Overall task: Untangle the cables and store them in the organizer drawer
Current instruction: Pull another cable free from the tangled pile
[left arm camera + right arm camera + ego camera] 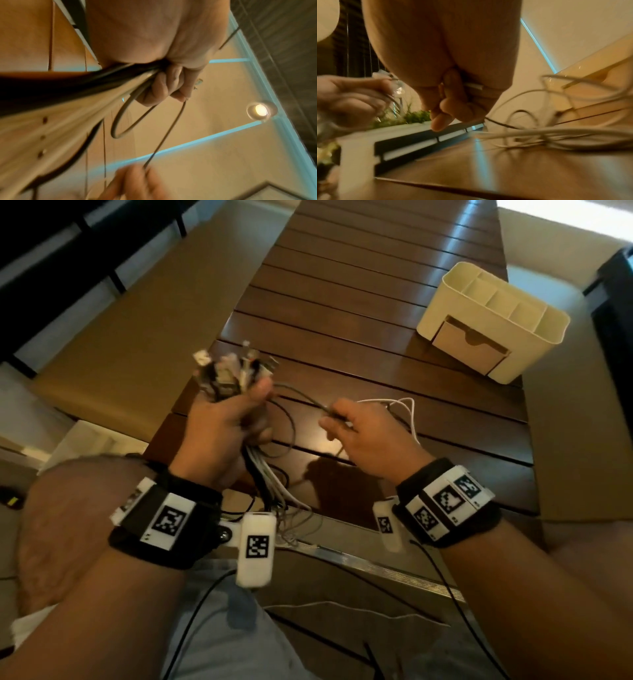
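Observation:
My left hand (226, 419) grips a bundle of cables (229, 371) above the table's near end, plug ends sticking up out of the fist and the cords (270, 484) hanging below. In the left wrist view the left hand's fingers (164, 86) curl round the bundle (96, 97). A thin grey cable (301, 398) runs from the bundle to my right hand (356, 433), which pinches it. The right wrist view shows the right hand (453, 102) also holding a white plug (473, 85). A loose white cable (404, 409) lies beyond it. The cream organizer (493, 320) stands far right, its drawer (469, 344) closed.
The dark slatted wooden table (359, 285) stretches away ahead, with a tan bench (144, 313) along its left side. Thin black wires (442, 577) trail from my wrist bands over my lap. In the right wrist view, tangled white cable (556, 132) lies on the tabletop.

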`<state>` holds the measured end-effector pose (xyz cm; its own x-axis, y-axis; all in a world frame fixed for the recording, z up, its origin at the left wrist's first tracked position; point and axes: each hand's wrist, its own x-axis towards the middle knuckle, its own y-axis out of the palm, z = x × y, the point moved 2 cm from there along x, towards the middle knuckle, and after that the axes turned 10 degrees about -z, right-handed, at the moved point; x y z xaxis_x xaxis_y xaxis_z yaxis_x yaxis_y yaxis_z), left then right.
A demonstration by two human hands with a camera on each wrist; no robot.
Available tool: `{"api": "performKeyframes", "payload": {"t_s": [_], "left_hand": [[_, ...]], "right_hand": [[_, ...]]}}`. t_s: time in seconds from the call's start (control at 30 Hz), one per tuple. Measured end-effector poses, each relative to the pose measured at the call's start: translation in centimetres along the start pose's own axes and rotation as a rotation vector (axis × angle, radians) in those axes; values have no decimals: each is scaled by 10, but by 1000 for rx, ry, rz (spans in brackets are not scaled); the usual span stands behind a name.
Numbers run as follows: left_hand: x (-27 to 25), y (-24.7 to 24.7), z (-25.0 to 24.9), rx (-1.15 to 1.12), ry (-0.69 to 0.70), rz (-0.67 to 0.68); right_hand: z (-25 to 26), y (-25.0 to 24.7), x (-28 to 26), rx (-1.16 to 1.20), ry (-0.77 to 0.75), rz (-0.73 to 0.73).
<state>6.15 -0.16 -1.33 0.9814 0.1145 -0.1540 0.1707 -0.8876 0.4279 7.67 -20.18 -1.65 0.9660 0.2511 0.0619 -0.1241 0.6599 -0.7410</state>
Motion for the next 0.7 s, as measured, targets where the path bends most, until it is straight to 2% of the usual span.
{"api": "performKeyframes", "payload": {"t_s": [0.07,0.13,0.27,0.33,0.47,0.53,0.6,0.7], "left_hand": [[7,-13,-7,-51,-33,-85],[13,-29,-3,47,-67,-212],[13,-34,16,560,-7,-290],[10,-29,17,667,80,-321],[3,-24,8,550,231,-398],[0,-19,5,533,274,-354],[-6,-6,5,569,320,-213],[-12,13,13,631,296,-8]], "right_hand": [[-16,-9,0,-24,102,8],[-21,-17,0,47,157,-22],[-10,-31,3,132,97,-134],[-9,-34,4,47,84,-90],[-17,-31,3,-301,90,122],[-13,-28,0,-316,71,164],[-4,-23,-2,-279,13,174],[15,-19,-3,-175,-101,119]]}}
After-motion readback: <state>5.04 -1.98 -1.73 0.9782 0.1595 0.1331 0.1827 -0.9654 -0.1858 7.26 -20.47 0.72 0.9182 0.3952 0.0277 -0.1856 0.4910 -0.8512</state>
